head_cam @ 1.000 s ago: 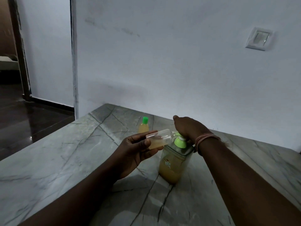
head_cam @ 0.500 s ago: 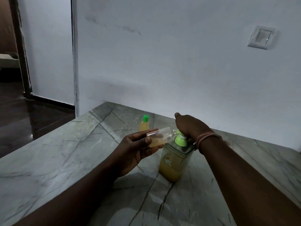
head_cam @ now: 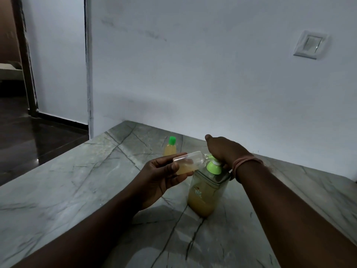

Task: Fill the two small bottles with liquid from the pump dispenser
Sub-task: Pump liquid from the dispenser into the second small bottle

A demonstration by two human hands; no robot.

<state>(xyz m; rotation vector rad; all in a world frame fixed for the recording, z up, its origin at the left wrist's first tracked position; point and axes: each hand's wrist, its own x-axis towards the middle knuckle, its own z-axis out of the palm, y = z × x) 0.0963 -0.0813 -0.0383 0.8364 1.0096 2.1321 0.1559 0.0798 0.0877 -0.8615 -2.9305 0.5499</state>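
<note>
A clear pump dispenser (head_cam: 204, 194) with a green pump collar stands on the marble table, about a third full of amber liquid. My right hand (head_cam: 222, 149) lies on top of its pump head, palm down. My left hand (head_cam: 160, 176) holds a small clear bottle (head_cam: 188, 162) on its side, uncapped mouth against the pump's spout; amber liquid fills its lower part. A second small bottle (head_cam: 170, 147), full and closed with a green cap, stands upright behind on the table.
The grey marble table (head_cam: 77, 180) runs up to a white wall at the back. Its left edge drops to a dark floor (head_cam: 38, 136). A wall switch (head_cam: 311, 44) sits high on the right.
My right hand and the pump head have risen a little; more of the white stem shows above the green collar. The bottle in my left hand stays at the spout.
</note>
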